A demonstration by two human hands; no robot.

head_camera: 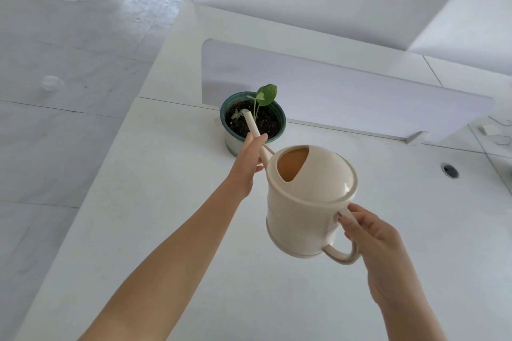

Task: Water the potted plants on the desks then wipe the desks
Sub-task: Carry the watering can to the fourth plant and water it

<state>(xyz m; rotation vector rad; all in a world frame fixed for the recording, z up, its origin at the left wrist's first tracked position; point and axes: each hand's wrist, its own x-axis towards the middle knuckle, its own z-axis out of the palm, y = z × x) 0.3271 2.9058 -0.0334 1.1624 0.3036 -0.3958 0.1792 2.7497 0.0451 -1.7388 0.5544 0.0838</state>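
Note:
A cream watering can point(307, 202) hangs tilted over the white desk point(166, 216). My right hand point(371, 241) grips its loop handle from the right. My left hand point(249, 163) holds the long thin spout partway along. The spout's tip rests above the dark soil of a green pot point(252, 122) that holds a small plant with a few green leaves point(266, 94). The pot stands at the desk's far edge, against a white divider panel. No water stream is visible.
A low white divider point(346, 102) runs along the back of the desk, with a second desk beyond it. A round cable hole point(450, 170) sits at the right. Some cables and a small white item lie at the far right. Tiled floor lies to the left.

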